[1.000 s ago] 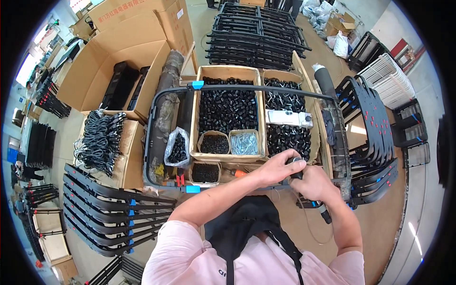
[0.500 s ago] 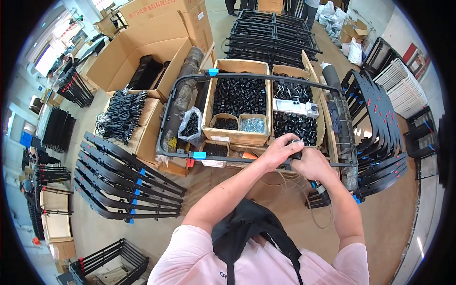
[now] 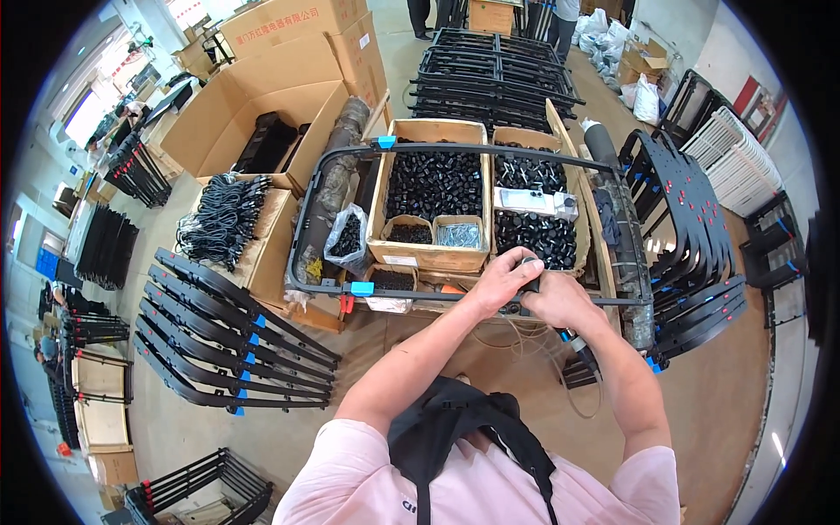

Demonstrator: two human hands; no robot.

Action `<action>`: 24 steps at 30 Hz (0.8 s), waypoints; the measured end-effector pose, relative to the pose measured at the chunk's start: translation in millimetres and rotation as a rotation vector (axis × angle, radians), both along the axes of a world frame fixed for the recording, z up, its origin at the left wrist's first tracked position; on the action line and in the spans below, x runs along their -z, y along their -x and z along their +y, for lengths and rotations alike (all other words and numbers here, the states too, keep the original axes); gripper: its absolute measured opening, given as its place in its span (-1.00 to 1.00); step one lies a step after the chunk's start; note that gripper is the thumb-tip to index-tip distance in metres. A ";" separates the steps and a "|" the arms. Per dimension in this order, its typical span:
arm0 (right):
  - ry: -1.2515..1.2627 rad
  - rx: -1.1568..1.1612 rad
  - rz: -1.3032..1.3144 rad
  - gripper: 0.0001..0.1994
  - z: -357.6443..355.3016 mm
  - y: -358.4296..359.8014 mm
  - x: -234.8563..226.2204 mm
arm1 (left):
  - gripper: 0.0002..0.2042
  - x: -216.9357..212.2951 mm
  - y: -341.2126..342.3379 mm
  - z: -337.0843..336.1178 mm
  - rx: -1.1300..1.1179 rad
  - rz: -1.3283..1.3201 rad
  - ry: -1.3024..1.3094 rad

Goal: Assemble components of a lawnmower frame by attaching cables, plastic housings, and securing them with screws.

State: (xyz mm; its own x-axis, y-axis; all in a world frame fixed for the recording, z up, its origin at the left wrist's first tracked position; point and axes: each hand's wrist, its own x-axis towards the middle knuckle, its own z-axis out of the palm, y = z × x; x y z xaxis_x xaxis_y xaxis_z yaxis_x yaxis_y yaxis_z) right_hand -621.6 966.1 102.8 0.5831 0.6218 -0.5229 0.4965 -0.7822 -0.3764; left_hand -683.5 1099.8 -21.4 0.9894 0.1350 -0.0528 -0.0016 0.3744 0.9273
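A black tubular frame (image 3: 477, 149) lies flat across two wrapped rolls, spanning the open parts boxes. At its near rail, right of the middle, both hands meet. My left hand (image 3: 502, 282) is closed around a small black rounded part (image 3: 530, 275) against the rail. Close beside it, my right hand (image 3: 560, 300) grips a black power screwdriver (image 3: 579, 347) with a blue band; its body sticks out below the palm toward me. The driver's tip and the contact point are hidden by my fingers. Blue clips (image 3: 362, 288) and a red piece (image 3: 346, 304) sit on the frame's left side.
Wooden boxes hold black caps (image 3: 437, 179) and screws (image 3: 458, 234). A plastic bag (image 3: 348, 241) of small black parts stands at left. Bent black frames (image 3: 236, 341) are racked left and right (image 3: 687, 219). A thin cable (image 3: 560, 376) loops below the driver.
Both hands have shifted slightly left along with the small view shift. They keep the same hold at the near rail.
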 end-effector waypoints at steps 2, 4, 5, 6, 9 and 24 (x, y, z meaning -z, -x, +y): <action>-0.025 -0.024 -0.020 -0.56 1.4 0.8 4.3 | -0.75 5.7 1.9 1.1 -0.008 -0.019 0.003; 0.001 -0.019 -0.021 -0.56 2.5 -0.7 8.5 | -0.74 8.0 2.3 0.8 -0.002 -0.022 0.017; 0.015 -0.021 -0.014 -0.56 2.9 -1.5 10.5 | -0.74 7.7 2.8 0.9 -0.003 -0.017 -0.004; 0.029 -0.023 -0.006 -0.56 3.2 -1.7 11.5 | -0.74 7.6 3.2 1.3 -0.004 -0.011 -0.024; 0.045 -0.035 0.015 -0.58 6.9 -3.7 12.1 | -0.74 11.2 2.9 3.5 -0.005 -0.017 -0.037; -0.054 -0.030 0.103 -0.59 0.8 -13.4 30.7 | -0.77 5.0 3.6 -2.0 -0.048 -0.059 -0.063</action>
